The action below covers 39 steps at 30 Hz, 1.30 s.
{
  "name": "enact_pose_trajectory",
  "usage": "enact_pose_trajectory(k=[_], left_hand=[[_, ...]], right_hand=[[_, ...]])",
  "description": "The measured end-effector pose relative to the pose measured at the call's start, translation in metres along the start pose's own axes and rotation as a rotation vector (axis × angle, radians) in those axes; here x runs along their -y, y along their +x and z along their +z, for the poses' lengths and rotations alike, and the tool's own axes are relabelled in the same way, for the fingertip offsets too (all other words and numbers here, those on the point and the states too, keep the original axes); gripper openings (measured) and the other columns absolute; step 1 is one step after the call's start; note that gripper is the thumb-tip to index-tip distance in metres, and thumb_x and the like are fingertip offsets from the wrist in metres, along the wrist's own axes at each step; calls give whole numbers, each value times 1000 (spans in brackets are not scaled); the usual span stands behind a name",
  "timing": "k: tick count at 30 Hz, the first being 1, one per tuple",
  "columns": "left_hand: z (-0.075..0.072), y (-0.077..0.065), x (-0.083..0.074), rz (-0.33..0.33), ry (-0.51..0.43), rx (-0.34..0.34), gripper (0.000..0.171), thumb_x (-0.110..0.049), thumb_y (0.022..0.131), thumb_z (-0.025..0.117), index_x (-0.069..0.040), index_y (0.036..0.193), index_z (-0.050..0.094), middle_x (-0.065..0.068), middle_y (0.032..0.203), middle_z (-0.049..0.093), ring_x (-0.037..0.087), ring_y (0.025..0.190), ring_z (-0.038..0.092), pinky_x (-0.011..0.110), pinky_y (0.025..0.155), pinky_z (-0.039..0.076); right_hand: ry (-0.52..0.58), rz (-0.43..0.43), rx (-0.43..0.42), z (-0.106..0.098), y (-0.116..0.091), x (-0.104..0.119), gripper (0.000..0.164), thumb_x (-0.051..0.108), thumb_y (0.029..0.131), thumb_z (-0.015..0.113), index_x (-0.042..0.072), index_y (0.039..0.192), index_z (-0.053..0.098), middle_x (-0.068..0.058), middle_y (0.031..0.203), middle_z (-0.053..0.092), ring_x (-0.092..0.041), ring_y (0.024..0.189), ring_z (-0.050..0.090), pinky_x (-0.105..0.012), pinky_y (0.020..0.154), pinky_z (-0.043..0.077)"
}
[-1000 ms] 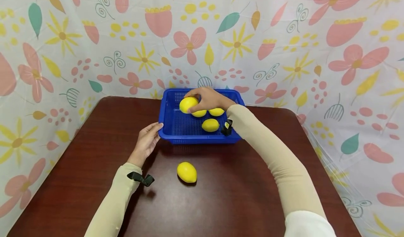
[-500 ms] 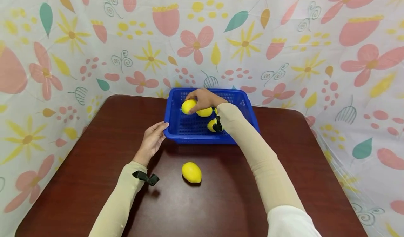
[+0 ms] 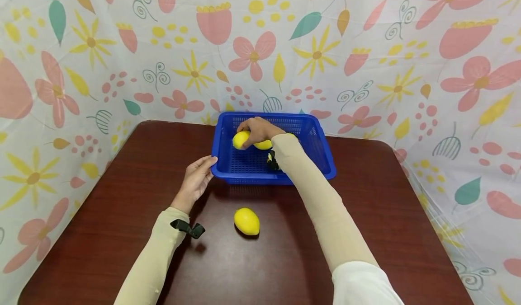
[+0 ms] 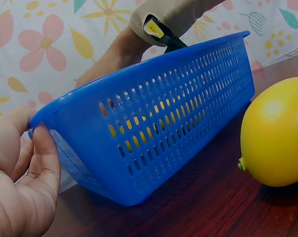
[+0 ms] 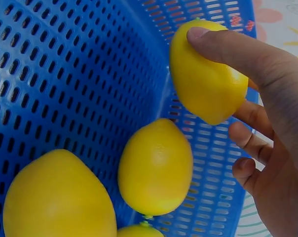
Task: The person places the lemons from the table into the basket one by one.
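Observation:
My right hand [image 3: 259, 131] grips a yellow lemon [image 5: 203, 74] inside the blue plastic basket [image 3: 264, 176], thumb on one side and fingers behind. In the right wrist view another lemon [image 5: 156, 168] lies just below the held one, with a larger-looking lemon [image 5: 60, 197] at lower left and part of a third at the bottom edge. My left hand [image 3: 194, 180] pinches the basket's near left corner; in the left wrist view its thumb [image 4: 45, 148] presses the outside of the rim. A single lemon [image 3: 246, 221] lies on the table in front of the basket.
The basket stands toward the back of a dark red-brown table [image 3: 134, 183]. Behind it hangs a white curtain [image 3: 163, 47] with a flower print. Perforated walls surround the lemons in the basket.
My right hand, holding the lemon, has come down a little deeper into the basket's left part. The left hand keeps its hold on the corner. The whole view has shifted slightly.

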<state>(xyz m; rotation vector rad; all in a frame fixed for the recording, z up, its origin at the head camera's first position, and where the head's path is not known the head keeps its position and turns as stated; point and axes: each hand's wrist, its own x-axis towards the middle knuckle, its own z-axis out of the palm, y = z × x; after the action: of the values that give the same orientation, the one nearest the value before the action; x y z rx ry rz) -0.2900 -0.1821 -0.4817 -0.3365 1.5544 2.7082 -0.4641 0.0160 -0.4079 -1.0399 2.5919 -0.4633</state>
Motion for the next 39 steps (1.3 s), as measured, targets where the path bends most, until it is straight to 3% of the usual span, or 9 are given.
enact_pose_trajectory(k=[9,19,24,32,36,39], left_hand=[[0,1,1,16,-10,1,11,-9,88,69,-6,99,66,2,87,68,9,73,63,19,68,54],[0,1,2,15,-18,1,13,-9,88,69,-4,100,66,2,86,67,9,70,62,18,65,53],[-1,1,1,21,-14,-2,11,-9,88,70,-5,98,66,2,85,67,8,69,62,18,64,53],[0,1,1,13,0,7,12,-11,87,70,-6,98,67,2,87,67,8,72,63,19,67,54],[-1,1,0,13,8,1,11,-12,88,70,-7,97,67,1,86,67,8,71,62,19,67,53],[-1,0,0,13,0,7,11,-12,88,69,-7,98,67,0,85,66,8,71,61,19,68,53]], right_hand=[[-4,16,27,8,4,1,60,33,71,85,18,124,62,0,118,65,-14,101,55,-31,87,48],[-87,49,19,15,10,-1,64,41,68,86,22,124,63,5,117,63,-17,103,46,-34,87,45],[-91,48,38,17,13,1,60,38,71,84,20,124,63,2,122,63,-17,110,52,-34,95,44],[-52,-16,5,-3,0,11,65,43,74,81,17,129,59,-10,129,58,-26,121,49,-43,100,43],[-73,-60,-59,-19,-15,25,56,45,79,75,16,125,62,-11,124,61,-29,117,54,-44,97,45],[-99,-47,-112,-27,-31,40,49,45,83,71,17,122,63,-7,118,64,-26,112,58,-41,93,48]])
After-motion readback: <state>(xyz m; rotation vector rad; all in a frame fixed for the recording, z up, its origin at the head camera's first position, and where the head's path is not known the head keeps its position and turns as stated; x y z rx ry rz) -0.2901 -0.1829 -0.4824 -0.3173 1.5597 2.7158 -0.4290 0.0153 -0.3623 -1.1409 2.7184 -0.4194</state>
